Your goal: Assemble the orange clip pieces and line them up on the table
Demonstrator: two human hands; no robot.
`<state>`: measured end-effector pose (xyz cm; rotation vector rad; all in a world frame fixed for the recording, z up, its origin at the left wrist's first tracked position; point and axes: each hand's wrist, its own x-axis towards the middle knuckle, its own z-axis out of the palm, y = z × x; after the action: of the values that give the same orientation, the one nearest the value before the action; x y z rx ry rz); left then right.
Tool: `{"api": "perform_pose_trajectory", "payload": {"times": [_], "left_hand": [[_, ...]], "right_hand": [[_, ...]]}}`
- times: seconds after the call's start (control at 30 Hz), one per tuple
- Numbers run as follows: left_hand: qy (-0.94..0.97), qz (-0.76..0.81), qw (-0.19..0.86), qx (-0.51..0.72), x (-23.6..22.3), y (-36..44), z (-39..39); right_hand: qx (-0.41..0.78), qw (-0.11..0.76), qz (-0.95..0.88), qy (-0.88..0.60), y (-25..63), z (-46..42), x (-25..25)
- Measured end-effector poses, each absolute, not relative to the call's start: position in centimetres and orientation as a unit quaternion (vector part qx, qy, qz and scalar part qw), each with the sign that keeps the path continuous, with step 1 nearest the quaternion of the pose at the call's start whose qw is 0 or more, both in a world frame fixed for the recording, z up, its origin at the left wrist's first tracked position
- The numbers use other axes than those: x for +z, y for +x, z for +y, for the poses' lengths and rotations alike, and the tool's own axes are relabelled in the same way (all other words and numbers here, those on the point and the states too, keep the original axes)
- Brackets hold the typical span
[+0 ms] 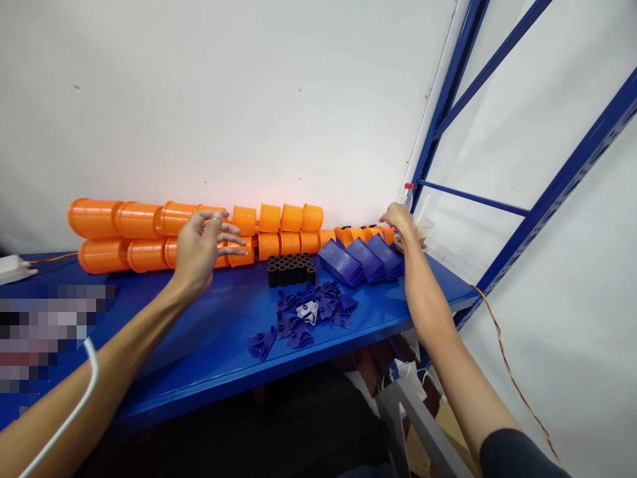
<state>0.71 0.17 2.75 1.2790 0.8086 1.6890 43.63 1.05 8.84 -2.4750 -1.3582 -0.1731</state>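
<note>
My left hand (199, 252) is raised in front of the stacked orange plastic cups (142, 219), fingers spread and holding nothing. At the far right end of the table, my right hand (399, 218) reaches down beside a clear bottle with a red cap (409, 192). Its fingertips are mostly hidden, so I cannot make out whether it holds anything. Just below that hand lie fanned stacks of flat dark-blue pieces (365, 257). Black cylinders (291, 270) stand grouped mid-table. Nearer the front edge is a loose pile of small dark-blue plastic parts (318, 309), one of them pale.
The blue table (209, 345) runs along a white wall. Blue shelf posts (562, 166) rise at the right, with a twisted cable (502, 338) hanging there. A white adapter (14, 269) sits at the left end. A grey frame (418, 425) stands below the front edge.
</note>
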Motion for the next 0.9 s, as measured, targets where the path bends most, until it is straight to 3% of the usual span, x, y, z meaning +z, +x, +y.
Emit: {"api": "perform_pose_trajectory", "payload": {"times": [0.5, 0.9], "left_hand": [[0.483, 0.36, 0.436, 0.669, 3.6, 1.5, -1.1], [0.49, 0.362, 0.437, 0.662, 3.2, 1.2, -0.3]], "right_hand": [[0.032, 0.168, -0.465, -0.869, 45.2, 3.7, 5.6], [-0.036, 0.17, -0.506, -0.845, 43.5, 2.1, 7.6]]}}
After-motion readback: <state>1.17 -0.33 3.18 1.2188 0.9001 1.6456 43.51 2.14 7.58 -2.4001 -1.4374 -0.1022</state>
